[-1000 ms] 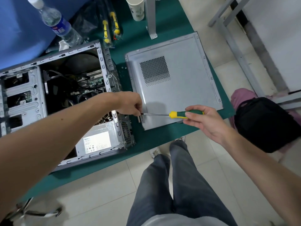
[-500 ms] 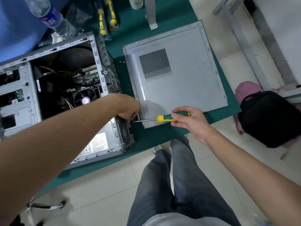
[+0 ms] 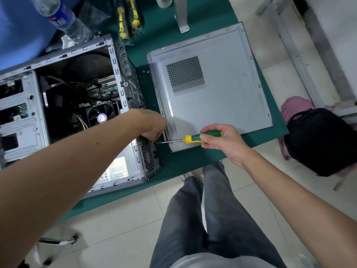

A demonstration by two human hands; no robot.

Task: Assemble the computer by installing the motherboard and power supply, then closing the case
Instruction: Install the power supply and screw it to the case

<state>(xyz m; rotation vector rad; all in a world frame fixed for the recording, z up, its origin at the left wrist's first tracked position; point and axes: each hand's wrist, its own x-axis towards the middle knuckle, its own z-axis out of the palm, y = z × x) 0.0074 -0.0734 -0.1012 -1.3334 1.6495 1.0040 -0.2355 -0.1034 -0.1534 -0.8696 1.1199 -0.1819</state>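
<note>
The open grey computer case (image 3: 114, 60) lies on its side on the green mat. Inside I see the motherboard (image 3: 104, 90) with a fan, and the power supply (image 3: 116, 169) at the case's near end. My right hand (image 3: 222, 142) grips a green and yellow screwdriver (image 3: 193, 138). Its tip points left at the case's rear panel above the power supply grille. My left hand (image 3: 152, 124) has its fingers pinched at that tip; what they hold is hidden. The removed side panel (image 3: 231, 88) lies flat to the right.
A water bottle (image 3: 63, 20) and bagged yellow-handled tools (image 3: 127, 20) lie behind the case. A metal post foot (image 3: 182, 20) stands on the mat (image 3: 193, 161). A black bag (image 3: 324, 142) sits on the floor to the right. My legs are below the table edge.
Both hands moved left with the screwdriver, from over the side panel's corner to the case's rear panel. The camera view shifted as well.
</note>
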